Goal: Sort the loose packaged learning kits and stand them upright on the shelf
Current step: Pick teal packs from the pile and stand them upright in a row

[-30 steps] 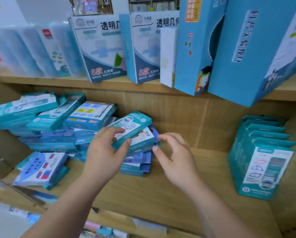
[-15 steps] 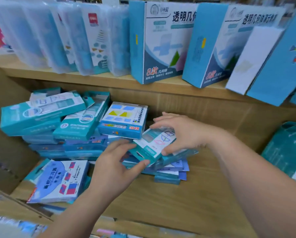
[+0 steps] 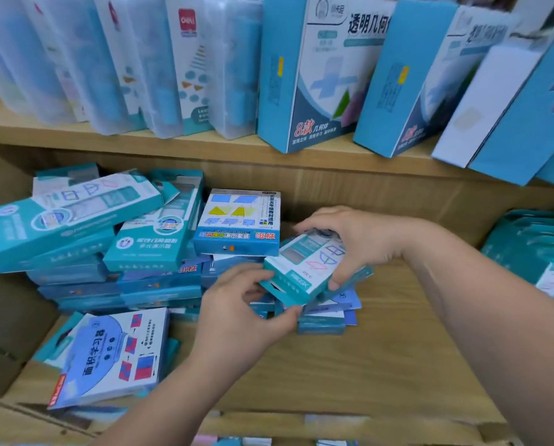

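A teal and white learning kit box (image 3: 304,268) lies tilted on top of a messy pile of kits (image 3: 114,252) on the wooden shelf (image 3: 359,365). My right hand (image 3: 356,243) grips its far end from above. My left hand (image 3: 237,313) pinches its near lower corner between thumb and fingers. A blue kit with yellow shapes (image 3: 240,220) sits just left of it on the pile. At the right edge, several teal kits (image 3: 539,252) stand upright in a row.
A flat blue and white kit (image 3: 114,352) lies at the shelf's front left. The upper shelf (image 3: 172,146) carries leaning blue boxes (image 3: 320,75) and clear plastic cases (image 3: 159,66). Bare wood shows between the pile and the upright row.
The view has swung left, so the upright row slid to the right edge. My right hand came over and closed on the teal kit; both hands now hold it, slightly lifted.
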A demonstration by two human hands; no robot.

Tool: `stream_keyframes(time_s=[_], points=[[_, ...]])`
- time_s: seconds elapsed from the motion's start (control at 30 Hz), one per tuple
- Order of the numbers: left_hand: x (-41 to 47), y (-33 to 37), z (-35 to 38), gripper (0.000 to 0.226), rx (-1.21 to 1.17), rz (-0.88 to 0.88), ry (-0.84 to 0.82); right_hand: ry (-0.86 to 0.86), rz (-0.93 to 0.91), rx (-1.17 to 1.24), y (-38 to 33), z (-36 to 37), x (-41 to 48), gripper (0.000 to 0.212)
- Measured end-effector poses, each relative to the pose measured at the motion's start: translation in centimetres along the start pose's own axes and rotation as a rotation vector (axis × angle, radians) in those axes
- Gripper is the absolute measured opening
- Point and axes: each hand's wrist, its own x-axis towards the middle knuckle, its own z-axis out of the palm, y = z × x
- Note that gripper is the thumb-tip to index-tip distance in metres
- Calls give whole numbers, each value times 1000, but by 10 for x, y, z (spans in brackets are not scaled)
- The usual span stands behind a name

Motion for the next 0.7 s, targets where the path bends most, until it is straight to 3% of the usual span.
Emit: stream_keyframes(time_s=[0.33, 0.7], points=[[-4, 8, 10, 60, -380, -200, -204, 205, 113, 98, 8, 20, -58, 94], [3, 84, 96, 61, -596, -237, -287, 835, 239, 425, 47, 78, -137, 77]])
